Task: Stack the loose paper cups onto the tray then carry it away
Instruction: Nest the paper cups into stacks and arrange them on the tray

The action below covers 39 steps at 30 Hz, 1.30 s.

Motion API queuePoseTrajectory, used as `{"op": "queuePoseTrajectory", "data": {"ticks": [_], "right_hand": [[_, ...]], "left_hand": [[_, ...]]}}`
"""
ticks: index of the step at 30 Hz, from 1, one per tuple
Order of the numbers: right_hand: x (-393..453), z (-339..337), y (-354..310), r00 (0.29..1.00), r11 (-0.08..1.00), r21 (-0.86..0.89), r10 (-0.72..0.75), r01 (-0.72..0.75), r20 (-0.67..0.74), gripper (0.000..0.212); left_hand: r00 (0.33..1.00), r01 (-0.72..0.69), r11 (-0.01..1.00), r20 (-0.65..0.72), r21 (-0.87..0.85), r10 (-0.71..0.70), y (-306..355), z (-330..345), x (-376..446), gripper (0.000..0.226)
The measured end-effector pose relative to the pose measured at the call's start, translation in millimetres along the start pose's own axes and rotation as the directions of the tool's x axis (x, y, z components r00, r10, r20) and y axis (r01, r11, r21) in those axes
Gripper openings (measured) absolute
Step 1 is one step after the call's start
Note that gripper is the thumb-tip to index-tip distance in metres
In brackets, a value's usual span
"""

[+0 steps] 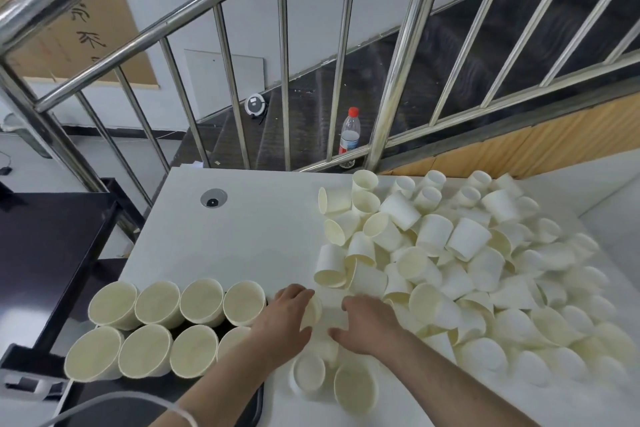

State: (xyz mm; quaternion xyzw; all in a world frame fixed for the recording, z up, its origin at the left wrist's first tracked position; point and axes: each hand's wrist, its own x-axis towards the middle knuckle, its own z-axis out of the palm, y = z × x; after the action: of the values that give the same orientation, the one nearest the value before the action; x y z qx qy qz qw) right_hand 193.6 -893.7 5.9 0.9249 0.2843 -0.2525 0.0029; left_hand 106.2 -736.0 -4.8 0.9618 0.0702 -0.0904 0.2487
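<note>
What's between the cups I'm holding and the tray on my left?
Nothing visible. The left hand and right hand hold cups right beside the tray, whose near right corner looks free; cup stacks fill the rest.

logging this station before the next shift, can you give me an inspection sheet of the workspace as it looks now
surface: white table, its left part bare, with a round grommet.
job's things: cup stacks in two rows on the dark tray; pile of loose paper cups covers the table's right side.
clutter: water bottle at the far edge.
grippers: left hand and right hand on blurred cups between tray and pile.
cables: thin white cord by the left wrist.
surroundings: steel railing, stairs with robot vacuum.
</note>
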Motion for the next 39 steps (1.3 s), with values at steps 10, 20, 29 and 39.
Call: {"op": "queuePoseTrajectory", "data": {"ticks": [10,20,29,39], "right_hand": [[-3.3,7.5,-6.8,1.000,0.999,-0.038,-0.028,0.028,-0.004,0.025],[-1.2,-0.7,-9.2,1.000,0.997,-0.072,-0.009,0.010,0.012,0.004],[7.8,-9.6,3.8,0.978,0.998,0.063,0.012,0.001,-0.206,0.028],[5.7,-1.3,16.8,0.980,0.997,0.077,0.005,0.010,-0.197,0.040]], "left_hand": [[1.000,0.007,1.000,0.006,-0.003,-0.007,1.4,1.1,-4.2,0.062],[1.000,0.007,1.000,-0.022,-0.017,-0.007,-2.2,0.1,-4.4,0.062],[0.998,0.017,0.999,0.062,0.037,-0.019,1.1,1.0,5.5,0.065],[0.992,0.010,0.993,0.123,0.121,-0.025,4.7,4.9,11.8,0.067]]}}
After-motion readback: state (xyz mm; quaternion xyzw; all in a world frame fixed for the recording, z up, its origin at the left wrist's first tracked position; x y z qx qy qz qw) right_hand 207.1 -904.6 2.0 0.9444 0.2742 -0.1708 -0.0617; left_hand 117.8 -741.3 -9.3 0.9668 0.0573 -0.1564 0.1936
